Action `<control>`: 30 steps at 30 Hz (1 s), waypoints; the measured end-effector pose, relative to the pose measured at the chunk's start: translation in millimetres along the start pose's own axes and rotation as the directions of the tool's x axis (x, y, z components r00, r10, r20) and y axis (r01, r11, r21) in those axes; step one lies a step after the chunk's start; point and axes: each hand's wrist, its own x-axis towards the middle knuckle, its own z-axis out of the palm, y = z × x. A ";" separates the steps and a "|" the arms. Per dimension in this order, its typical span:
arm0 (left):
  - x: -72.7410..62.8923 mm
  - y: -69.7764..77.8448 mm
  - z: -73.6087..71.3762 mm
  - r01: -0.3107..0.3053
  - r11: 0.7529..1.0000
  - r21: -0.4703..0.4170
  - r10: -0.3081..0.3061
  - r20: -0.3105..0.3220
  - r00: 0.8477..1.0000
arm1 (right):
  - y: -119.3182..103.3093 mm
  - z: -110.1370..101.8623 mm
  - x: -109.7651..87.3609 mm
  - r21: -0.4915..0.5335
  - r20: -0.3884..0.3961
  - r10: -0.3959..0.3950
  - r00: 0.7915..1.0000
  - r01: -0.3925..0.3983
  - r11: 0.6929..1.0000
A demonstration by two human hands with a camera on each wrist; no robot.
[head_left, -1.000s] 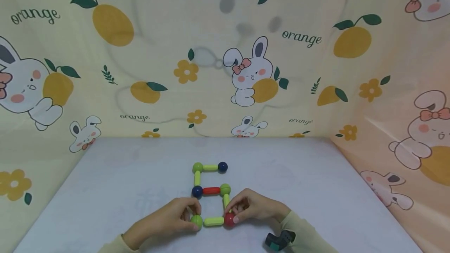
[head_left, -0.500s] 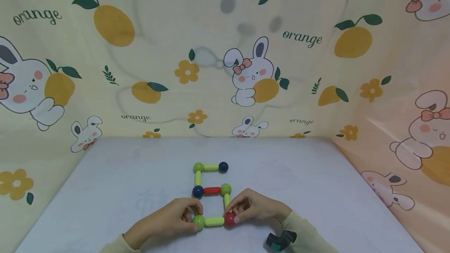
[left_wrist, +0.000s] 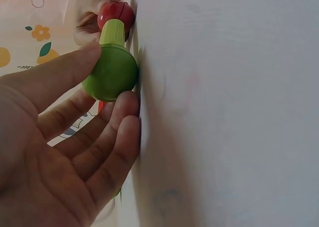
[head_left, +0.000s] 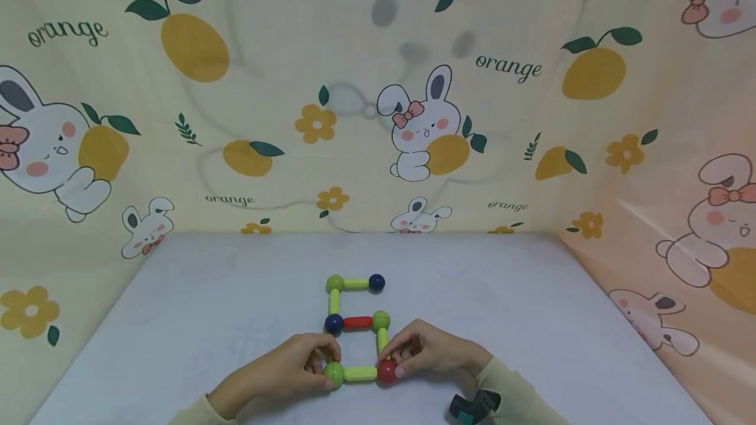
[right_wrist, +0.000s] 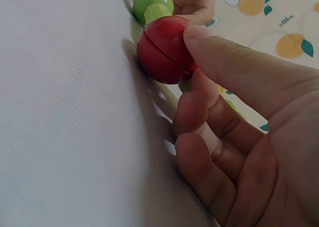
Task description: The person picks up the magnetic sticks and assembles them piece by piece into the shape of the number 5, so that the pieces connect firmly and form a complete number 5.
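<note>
Balls and short rods lie joined on the white table in a shape like a 6. My left hand (head_left: 292,364) pinches the lower-left green ball (left_wrist: 112,72) between thumb and fingers. At the lower right, my right hand (head_left: 436,353) grips the red ball (right_wrist: 167,50). A yellow-green rod (head_left: 360,374) bridges these two balls, touching both. From the red ball another yellow-green rod (head_left: 383,338) runs up to a green ball (head_left: 380,321). A red rod (head_left: 357,322) links that one to a dark blue ball (head_left: 333,324), partly above my left fingers.
Farther back, a yellow-green rod (head_left: 334,302) rises to the upper green ball (head_left: 335,283). A rod (head_left: 356,283) joins it to another dark blue ball (head_left: 377,282). A dark device (head_left: 474,406) is on the right wrist. A patterned cloth (head_left: 354,149) stands behind the white table (head_left: 531,320).
The left hand has brought the lower-left green ball slightly right, closing the small gap to the bottom rod. The right hand stays on the red ball.
</note>
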 end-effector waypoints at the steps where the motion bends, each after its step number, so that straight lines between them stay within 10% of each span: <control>1: 0.0 0.2 -0.3 0.002 1.000 0.002 -0.002 0.000 1.000 | 0.2 0.1 0.2 0.001 0.001 0.001 1.000 -0.001 1.000; 30: -1.6 -2.3 -7.2 0.033 0.999 0.021 -0.033 0.005 0.999 | 3.0 1.7 1.8 -0.003 -0.046 0.014 0.999 -0.014 1.000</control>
